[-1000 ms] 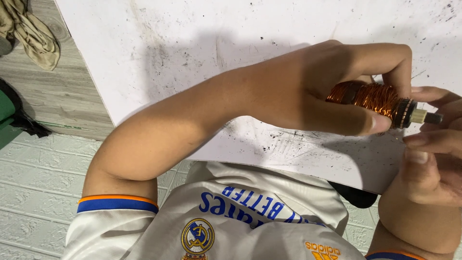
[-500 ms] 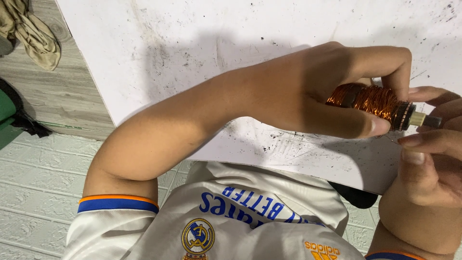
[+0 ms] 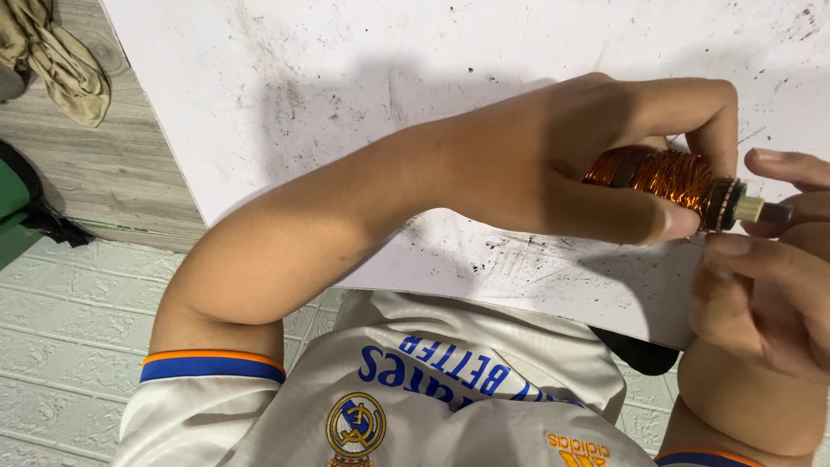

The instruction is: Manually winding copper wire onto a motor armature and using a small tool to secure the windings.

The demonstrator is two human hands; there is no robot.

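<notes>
Steadiness matters most: left hand (image 3: 596, 173) wraps its fingers around the copper coil (image 3: 661, 177), thumb under its dark collar, while right hand (image 3: 765, 277) pinches the shaft tip (image 3: 765, 210) just past them; best kept level.

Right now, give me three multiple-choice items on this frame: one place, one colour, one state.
1. Where is the wire-wound coil?
A. In the left hand, over the white board
B. On the tiled floor
C. On the crumpled cloth

2. What colour is the coil's winding?
A. Green
B. Blue
C. Copper-orange

3. How is the left hand?
A. Open and flat
B. Closed around the coil
C. Out of view

Answers:
1. A: the left hand holds the coil over the white board.
2. C: the wound wire shines copper-orange.
3. B: the thumb and fingers wrap the coil, while the right hand is at its shaft.
</notes>
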